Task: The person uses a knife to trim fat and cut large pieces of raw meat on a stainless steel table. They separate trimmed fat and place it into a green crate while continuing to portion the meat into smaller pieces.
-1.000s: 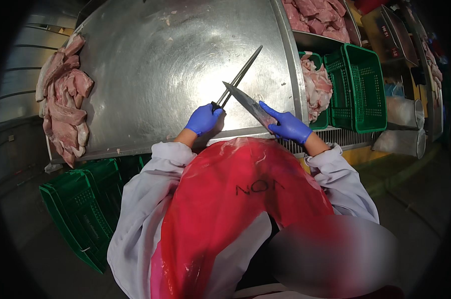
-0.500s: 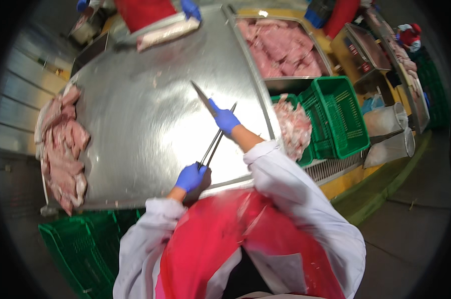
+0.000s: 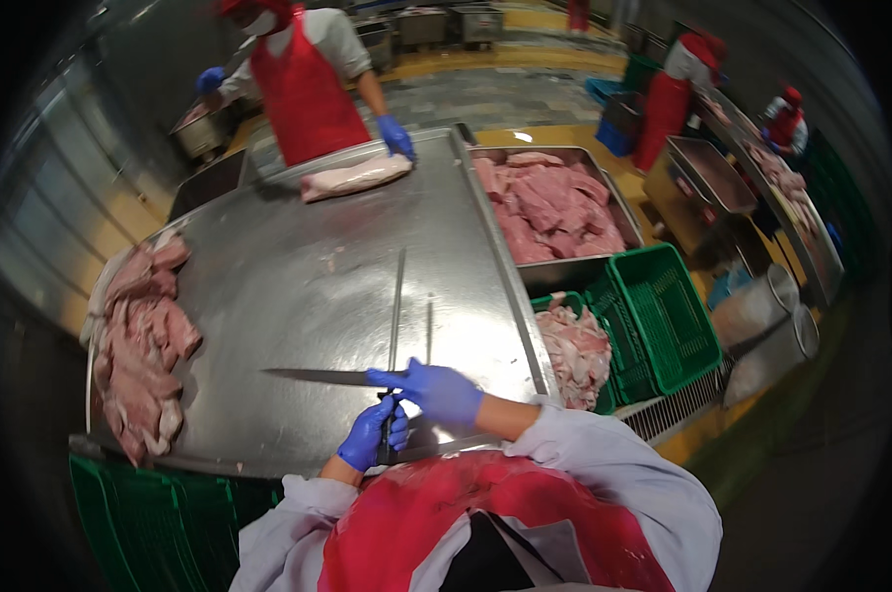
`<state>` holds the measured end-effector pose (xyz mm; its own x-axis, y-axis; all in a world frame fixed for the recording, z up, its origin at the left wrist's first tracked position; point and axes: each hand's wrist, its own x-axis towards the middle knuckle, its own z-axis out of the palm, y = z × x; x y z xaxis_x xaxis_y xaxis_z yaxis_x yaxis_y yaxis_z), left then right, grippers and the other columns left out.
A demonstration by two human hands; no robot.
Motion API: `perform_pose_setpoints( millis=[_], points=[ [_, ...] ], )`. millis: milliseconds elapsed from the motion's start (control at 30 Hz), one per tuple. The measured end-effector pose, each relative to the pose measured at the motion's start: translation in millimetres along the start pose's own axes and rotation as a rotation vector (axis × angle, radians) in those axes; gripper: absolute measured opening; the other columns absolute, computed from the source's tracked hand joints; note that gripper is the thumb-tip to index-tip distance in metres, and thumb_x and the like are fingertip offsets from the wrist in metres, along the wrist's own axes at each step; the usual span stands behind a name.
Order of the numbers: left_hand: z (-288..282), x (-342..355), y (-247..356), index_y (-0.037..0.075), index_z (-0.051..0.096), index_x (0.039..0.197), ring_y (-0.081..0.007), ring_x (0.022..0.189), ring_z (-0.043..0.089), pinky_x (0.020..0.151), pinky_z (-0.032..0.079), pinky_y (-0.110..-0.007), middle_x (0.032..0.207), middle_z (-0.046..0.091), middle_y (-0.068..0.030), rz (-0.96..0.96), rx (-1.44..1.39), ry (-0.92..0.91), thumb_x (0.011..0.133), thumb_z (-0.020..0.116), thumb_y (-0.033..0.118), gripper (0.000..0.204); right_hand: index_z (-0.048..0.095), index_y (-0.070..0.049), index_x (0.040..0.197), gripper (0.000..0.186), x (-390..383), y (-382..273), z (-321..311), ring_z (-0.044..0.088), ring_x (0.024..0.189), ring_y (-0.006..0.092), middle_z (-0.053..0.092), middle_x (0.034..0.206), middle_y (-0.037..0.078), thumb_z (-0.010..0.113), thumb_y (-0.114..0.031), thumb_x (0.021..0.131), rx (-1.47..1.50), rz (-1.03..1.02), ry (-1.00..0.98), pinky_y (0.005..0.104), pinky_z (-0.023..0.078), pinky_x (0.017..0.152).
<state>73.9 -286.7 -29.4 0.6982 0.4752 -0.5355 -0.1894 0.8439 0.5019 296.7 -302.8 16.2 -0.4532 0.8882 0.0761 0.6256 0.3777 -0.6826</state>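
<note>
My left hand (image 3: 370,434), in a blue glove, is closed around the black handle of a sharpening steel (image 3: 397,306), whose rod points away from me over the metal table (image 3: 258,306). Close above it, my right hand (image 3: 441,395), gloved in blue and slightly blurred, grips a long knife (image 3: 318,377). The knife's blade points left and crosses the rod just above the steel's handle; whether the two touch I cannot tell. Pink meat pieces (image 3: 145,345) are heaped along the table's left edge. A long pale piece of meat (image 3: 357,180) lies at the far edge.
Across the table a person in a red apron (image 3: 303,99) has one gloved hand on the pale piece. To the right stand a metal bin of meat (image 3: 559,207), a green crate of trimmings (image 3: 574,355) and another green crate (image 3: 668,326). Green crates (image 3: 160,513) stand at the lower left.
My right hand has drawn back close to my left, and the knife has swung to point left. The steel has turned more straight ahead. The view has tilted up, showing more of the room.
</note>
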Motion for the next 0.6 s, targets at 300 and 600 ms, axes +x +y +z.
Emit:
perform_pose_setpoints(
  millis=[300, 600],
  points=[
    [2, -77, 61, 0.005, 0.065, 0.100, -0.0318, 0.067, 0.069, 0.061, 0.054, -0.043, 0.077, 0.068, -0.0159, 0.787, 1.660, 0.581, 0.096, 0.065, 0.030, 0.025, 0.056, -0.002, 0.135, 0.035, -146, 190, -46, 0.070, 0.076, 0.0303, 0.072, 0.093, 0.018, 0.051, -0.009, 0.101, -0.210, 0.095, 0.725, 0.0401, 0.055, 0.068],
    [47, -56, 40, 0.009, 0.063, 0.096, -0.0405, 0.070, 0.067, 0.062, 0.054, -0.049, 0.080, 0.068, -0.0179, 0.672, 1.863, 0.556, 0.089, 0.070, 0.033, 0.026, 0.060, 0.000, 0.105, 0.013, -10, 27, -52, 0.064, 0.052, 0.0238, 0.064, 0.065, 0.012, 0.054, -0.010, 0.103, 0.322, 0.112, 0.745, 0.0357, 0.048, 0.049]
  ],
)
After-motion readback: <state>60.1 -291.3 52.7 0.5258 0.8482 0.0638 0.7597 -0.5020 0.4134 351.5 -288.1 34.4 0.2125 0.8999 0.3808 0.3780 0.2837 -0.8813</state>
